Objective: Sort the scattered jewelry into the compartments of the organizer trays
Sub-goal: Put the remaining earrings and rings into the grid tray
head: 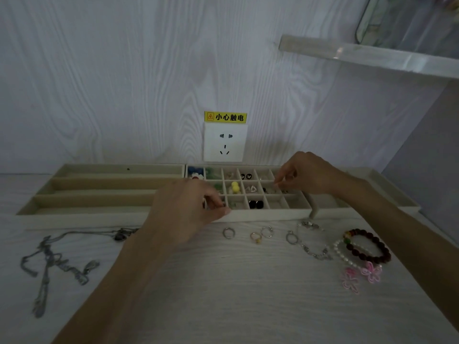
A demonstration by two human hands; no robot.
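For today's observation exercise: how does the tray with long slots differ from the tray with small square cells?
The long-slot tray has three lengthwise channels; the grid tray has many small square cells. The long-slot tray looks nearly bare, while the grid tray holds earrings and beads. Both hands work at the grid tray, none at the other. Both are beige and sit against the wall.

We cannot tell what the right hand (304, 173) pinches; the item is too small. Our left hand (183, 209) hides the compartments beneath it. Above the right hand, the clear container (407, 21) is cut off by the frame edge.
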